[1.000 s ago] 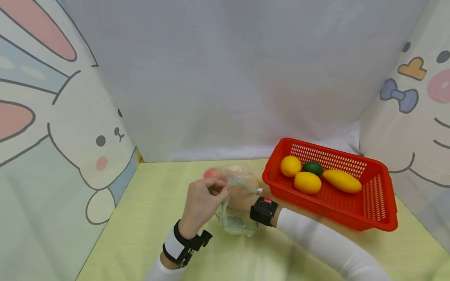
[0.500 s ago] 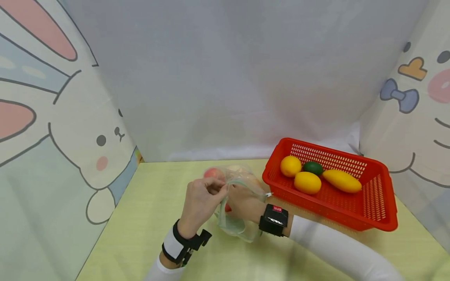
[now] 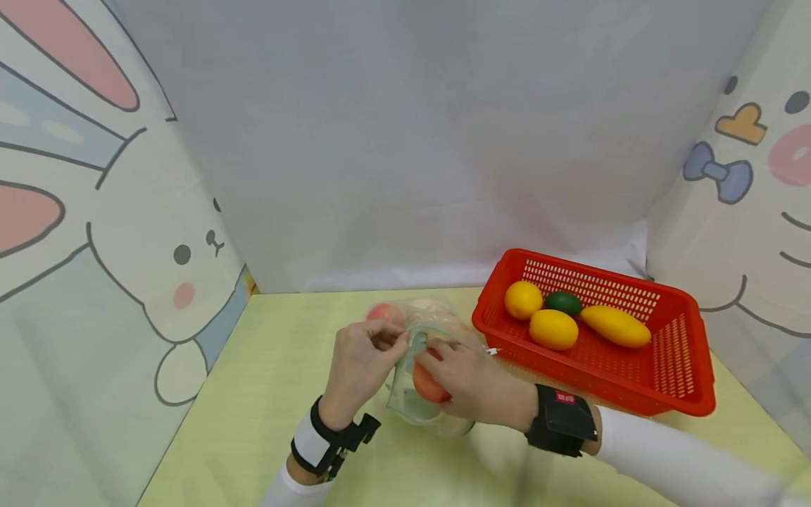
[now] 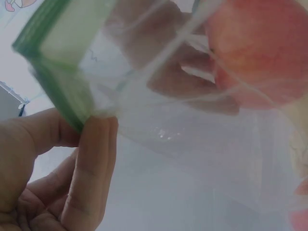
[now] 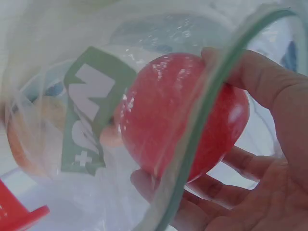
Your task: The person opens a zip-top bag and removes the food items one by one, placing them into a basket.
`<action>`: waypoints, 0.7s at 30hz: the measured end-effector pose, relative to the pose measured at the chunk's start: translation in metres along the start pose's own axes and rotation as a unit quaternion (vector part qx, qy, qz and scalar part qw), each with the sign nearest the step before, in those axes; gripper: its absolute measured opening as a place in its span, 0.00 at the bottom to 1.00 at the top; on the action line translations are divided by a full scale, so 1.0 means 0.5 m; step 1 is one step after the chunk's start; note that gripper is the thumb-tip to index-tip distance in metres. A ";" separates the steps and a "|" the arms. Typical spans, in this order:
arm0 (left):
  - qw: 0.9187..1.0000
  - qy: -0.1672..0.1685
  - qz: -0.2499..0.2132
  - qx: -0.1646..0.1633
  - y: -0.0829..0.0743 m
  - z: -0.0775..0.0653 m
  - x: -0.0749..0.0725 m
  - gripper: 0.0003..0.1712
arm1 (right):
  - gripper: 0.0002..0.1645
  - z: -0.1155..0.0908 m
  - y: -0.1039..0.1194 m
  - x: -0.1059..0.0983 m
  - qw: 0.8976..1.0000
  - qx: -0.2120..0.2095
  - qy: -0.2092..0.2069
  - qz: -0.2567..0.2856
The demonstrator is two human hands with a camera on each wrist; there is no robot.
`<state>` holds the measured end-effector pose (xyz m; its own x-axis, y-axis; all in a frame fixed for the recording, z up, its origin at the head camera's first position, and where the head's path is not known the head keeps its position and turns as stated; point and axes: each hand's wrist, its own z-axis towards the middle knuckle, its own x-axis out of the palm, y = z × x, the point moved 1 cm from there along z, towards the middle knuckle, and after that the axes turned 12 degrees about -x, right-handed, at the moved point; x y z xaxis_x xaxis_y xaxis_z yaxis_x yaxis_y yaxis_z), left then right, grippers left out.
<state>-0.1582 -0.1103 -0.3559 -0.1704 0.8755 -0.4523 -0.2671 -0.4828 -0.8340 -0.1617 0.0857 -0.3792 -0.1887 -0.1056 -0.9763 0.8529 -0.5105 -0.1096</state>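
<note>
My left hand (image 3: 362,362) pinches the green-edged rim of a clear zip bag (image 3: 405,403), keeping its mouth spread; the left wrist view shows thumb and fingertips at the green seal (image 4: 57,98). At the mouth, my right hand (image 3: 476,382) grips a red apple (image 3: 428,382). In the right wrist view, thumb and fingers curl round the apple (image 5: 178,115), with the green rim crossing in front of it. Deeper in the bag, a pinkish-red fruit (image 3: 385,314) lies at the far left, and a pale orange round fruit (image 5: 36,134) shows through the plastic.
A red perforated basket (image 3: 589,377) stands right of the bag, close to my right hand. It holds two lemons (image 3: 554,329), a dark green fruit (image 3: 563,303) and a long yellow fruit (image 3: 616,326). Behind the table (image 3: 272,366) hangs a pale cloth (image 3: 412,155).
My right hand has drawn back from inside the bag toward the right and nearer me, bringing the red apple into sight at the mouth. My left hand has stayed in place.
</note>
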 end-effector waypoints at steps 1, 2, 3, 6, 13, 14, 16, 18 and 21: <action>1.000 0.000 0.000 0.000 0.000 0.000 0.000 0.03 | 0.42 -0.010 0.000 -0.009 1.000 0.004 0.008 0.020; 1.000 0.000 0.000 0.000 0.000 0.000 0.000 0.03 | 0.42 -0.019 -0.001 -0.020 0.998 0.012 0.021 0.055; 1.000 -0.001 0.000 -0.001 0.000 0.000 0.000 0.03 | 0.43 -0.029 -0.002 -0.032 0.994 0.026 0.038 0.095; 1.000 -0.002 0.002 -0.001 -0.001 0.001 -0.001 0.03 | 0.43 -0.058 -0.011 -0.066 0.986 0.038 0.052 0.152; 1.000 -0.006 0.008 -0.002 -0.001 0.002 -0.001 0.04 | 0.43 -0.103 -0.047 -0.150 0.978 0.047 0.043 0.196; 1.000 -0.006 0.008 -0.002 -0.001 0.002 -0.001 0.04 | 0.43 -0.109 -0.054 -0.159 0.979 0.052 0.044 0.190; 1.000 -0.005 0.008 -0.002 -0.001 0.002 -0.001 0.04 | 0.42 -0.119 -0.069 -0.177 0.981 0.067 0.050 0.173; 1.000 -0.004 0.007 -0.001 -0.002 0.001 -0.001 0.04 | 0.41 -0.126 -0.087 -0.190 0.984 0.081 0.052 0.152; 1.000 -0.003 0.006 0.001 -0.002 0.002 -0.001 0.04 | 0.39 -0.128 -0.121 -0.194 0.985 0.107 0.043 0.126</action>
<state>-0.1587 -0.1102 -0.3546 -0.1803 0.8694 -0.4601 -0.2667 -0.4934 -0.8279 -0.1638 0.1816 -0.2896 0.0664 -0.1838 -0.9807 0.7437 -0.6462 0.1714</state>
